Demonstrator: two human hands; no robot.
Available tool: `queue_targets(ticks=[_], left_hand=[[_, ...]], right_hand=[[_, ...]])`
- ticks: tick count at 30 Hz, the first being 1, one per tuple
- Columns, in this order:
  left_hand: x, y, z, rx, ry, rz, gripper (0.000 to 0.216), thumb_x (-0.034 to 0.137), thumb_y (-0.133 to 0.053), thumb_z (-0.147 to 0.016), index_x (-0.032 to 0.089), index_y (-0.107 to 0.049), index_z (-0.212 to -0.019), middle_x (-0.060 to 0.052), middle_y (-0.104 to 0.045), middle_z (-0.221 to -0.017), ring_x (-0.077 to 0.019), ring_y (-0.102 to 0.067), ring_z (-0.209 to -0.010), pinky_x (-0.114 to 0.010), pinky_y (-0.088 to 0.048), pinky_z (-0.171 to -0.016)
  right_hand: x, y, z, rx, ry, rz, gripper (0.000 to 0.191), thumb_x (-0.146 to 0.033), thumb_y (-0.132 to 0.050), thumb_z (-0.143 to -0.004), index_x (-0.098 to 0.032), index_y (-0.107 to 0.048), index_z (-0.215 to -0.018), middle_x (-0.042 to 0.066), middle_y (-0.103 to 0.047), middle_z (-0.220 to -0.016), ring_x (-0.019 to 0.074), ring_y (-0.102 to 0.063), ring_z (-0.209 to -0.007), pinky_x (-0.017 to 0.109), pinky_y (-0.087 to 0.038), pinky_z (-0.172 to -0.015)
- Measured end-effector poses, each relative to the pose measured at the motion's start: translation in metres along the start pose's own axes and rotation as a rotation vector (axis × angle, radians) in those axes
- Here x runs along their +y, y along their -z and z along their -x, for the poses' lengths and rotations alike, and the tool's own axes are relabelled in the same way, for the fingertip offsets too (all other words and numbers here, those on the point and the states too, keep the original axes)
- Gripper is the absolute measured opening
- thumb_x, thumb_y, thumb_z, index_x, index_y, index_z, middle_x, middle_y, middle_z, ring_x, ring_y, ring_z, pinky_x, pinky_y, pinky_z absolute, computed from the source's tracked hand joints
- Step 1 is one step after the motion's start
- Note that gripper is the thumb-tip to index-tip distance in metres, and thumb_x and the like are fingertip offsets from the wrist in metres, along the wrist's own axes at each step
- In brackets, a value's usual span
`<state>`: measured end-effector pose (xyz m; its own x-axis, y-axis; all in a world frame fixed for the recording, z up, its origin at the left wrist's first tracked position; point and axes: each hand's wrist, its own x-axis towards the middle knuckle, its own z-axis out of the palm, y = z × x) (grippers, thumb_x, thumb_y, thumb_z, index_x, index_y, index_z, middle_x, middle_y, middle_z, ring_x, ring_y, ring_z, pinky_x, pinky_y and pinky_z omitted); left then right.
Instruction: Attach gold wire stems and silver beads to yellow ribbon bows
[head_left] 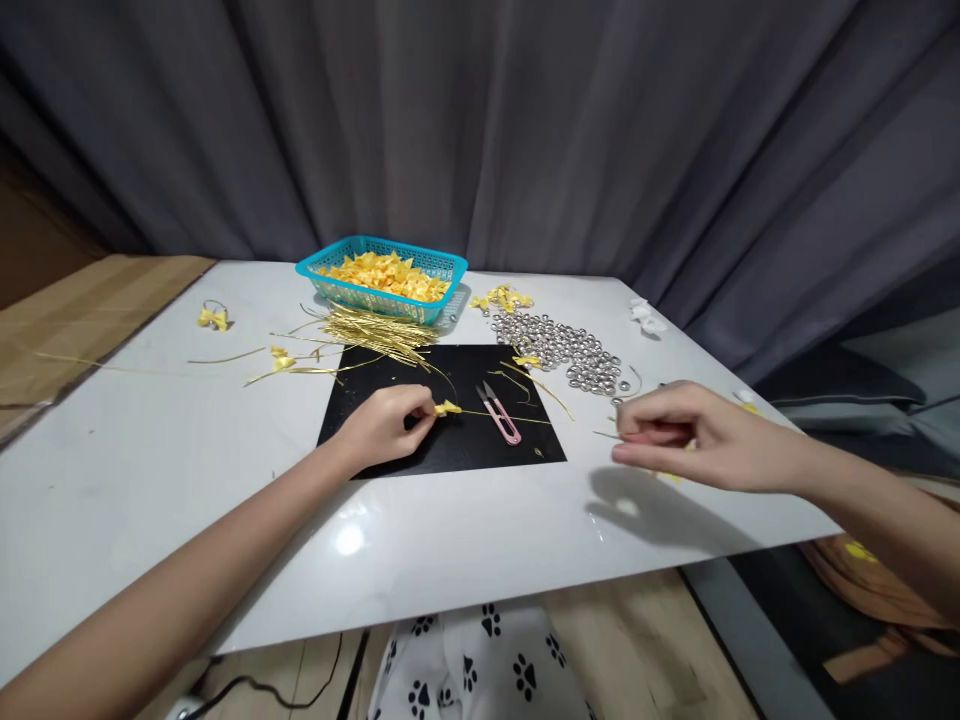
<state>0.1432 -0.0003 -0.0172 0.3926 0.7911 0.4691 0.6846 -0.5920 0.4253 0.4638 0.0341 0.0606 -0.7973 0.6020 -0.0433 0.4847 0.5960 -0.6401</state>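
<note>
My left hand (386,422) rests on the black mat (450,450) and pinches a small yellow ribbon bow (448,407) with a thin gold wire trailing right from it. My right hand (686,435) hovers over the white table (225,480) to the right of the mat, fingers pressed together on something thin that I cannot make out. Pink thread snips (499,411) lie on the mat between the two hands.
A teal basket (381,277) of yellow bows stands at the back. In front of it lies a bundle of gold wires (371,330). A heap of silver bells (562,348) lies right of the mat. Loose bows (213,317) are scattered at the left. A grey curtain hangs behind.
</note>
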Motion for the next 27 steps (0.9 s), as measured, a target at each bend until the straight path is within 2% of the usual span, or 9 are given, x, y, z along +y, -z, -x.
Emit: queue_targets(ticks=[4,10,12,15,18,21,23,26,27], left_hand=[[0.005,-0.005,0.0,-0.019,-0.076,0.028,0.013,0.01,-0.049,-0.074,0.018,-0.05,-0.065,-0.002,-0.058,-0.062,-0.0119,-0.053,-0.056,-0.022,-0.04,-0.054],[0.001,-0.008,0.0,-0.041,-0.018,0.054,0.013,0.01,-0.05,-0.072,0.019,-0.049,-0.062,-0.001,-0.055,-0.061,-0.0116,-0.05,-0.054,-0.022,-0.039,-0.053],[0.0,-0.007,0.0,-0.035,0.008,0.075,0.012,0.011,-0.051,-0.071,0.019,-0.05,-0.062,-0.001,-0.056,-0.061,-0.0116,-0.05,-0.055,-0.022,-0.039,-0.053],[-0.002,-0.006,-0.001,-0.075,0.071,0.128,0.011,0.013,-0.054,-0.071,0.018,-0.052,-0.061,-0.001,-0.057,-0.06,-0.0114,-0.051,-0.054,-0.022,-0.039,-0.052],[-0.002,-0.005,-0.003,-0.083,0.223,0.302,0.008,0.016,-0.06,-0.068,0.018,-0.055,-0.062,0.0,-0.057,-0.057,-0.0104,-0.052,-0.051,-0.021,-0.04,-0.05],[-0.001,-0.003,-0.006,-0.05,0.398,0.531,0.01,0.02,-0.068,-0.064,0.016,-0.063,-0.072,-0.001,-0.061,-0.06,-0.0113,-0.055,-0.053,-0.02,-0.043,-0.05],[0.002,-0.002,-0.008,-0.021,0.495,0.64,0.014,0.024,-0.07,-0.064,0.015,-0.067,-0.074,-0.002,-0.062,-0.061,-0.0114,-0.055,-0.054,-0.02,-0.042,-0.05],[0.01,-0.002,-0.009,0.046,0.58,0.741,0.016,0.03,-0.07,-0.067,0.014,-0.066,-0.065,0.0,-0.057,-0.055,-0.009,-0.05,-0.05,-0.02,-0.04,-0.049],[0.012,-0.003,-0.009,0.07,0.598,0.768,0.018,0.031,-0.07,-0.068,0.015,-0.066,-0.063,0.001,-0.056,-0.055,-0.0083,-0.048,-0.05,-0.019,-0.04,-0.05]], right_hand=[[-0.005,-0.003,0.012,0.244,-0.039,-0.321,0.044,-0.045,-0.057,-0.084,-0.018,-0.041,-0.053,-0.003,-0.024,-0.05,0.0079,-0.019,-0.045,0.026,-0.014,-0.041],[-0.01,0.0,0.017,0.434,-0.128,-0.683,0.048,-0.048,-0.069,-0.072,-0.019,-0.04,-0.048,-0.005,-0.015,-0.048,0.0066,-0.013,-0.041,0.026,-0.008,-0.038],[-0.011,0.003,0.019,0.456,-0.155,-0.687,0.048,-0.05,-0.07,-0.071,-0.019,-0.04,-0.048,-0.005,-0.014,-0.049,0.0064,-0.012,-0.041,0.027,-0.008,-0.039],[-0.005,0.005,0.02,0.373,-0.161,-0.619,0.048,-0.052,-0.067,-0.073,-0.02,-0.042,-0.047,-0.004,-0.017,-0.048,0.0072,-0.014,-0.041,0.028,-0.009,-0.039],[0.002,0.004,0.016,0.31,-0.195,-0.443,0.041,-0.048,-0.062,-0.079,-0.019,-0.048,-0.053,-0.003,-0.025,-0.05,0.0079,-0.02,-0.043,0.028,-0.011,-0.041],[0.001,0.001,0.006,0.408,-0.195,-0.334,0.024,-0.045,-0.064,-0.078,-0.022,-0.059,-0.081,-0.005,-0.028,-0.052,0.0079,-0.023,-0.043,0.026,-0.013,-0.041],[-0.006,-0.003,-0.006,0.521,-0.146,-0.358,0.031,-0.044,-0.067,-0.076,-0.023,-0.056,-0.096,-0.007,-0.027,-0.051,0.0079,-0.023,-0.042,0.024,-0.016,-0.039],[-0.02,-0.017,-0.035,0.615,-0.136,-0.39,0.032,-0.042,-0.067,-0.075,-0.021,-0.054,-0.096,-0.007,-0.032,-0.052,0.0073,-0.027,-0.043,0.022,-0.021,-0.04],[-0.023,-0.024,-0.047,0.587,-0.139,-0.389,0.031,-0.041,-0.067,-0.075,-0.019,-0.055,-0.092,-0.007,-0.034,-0.052,0.0068,-0.028,-0.043,0.021,-0.022,-0.04]])
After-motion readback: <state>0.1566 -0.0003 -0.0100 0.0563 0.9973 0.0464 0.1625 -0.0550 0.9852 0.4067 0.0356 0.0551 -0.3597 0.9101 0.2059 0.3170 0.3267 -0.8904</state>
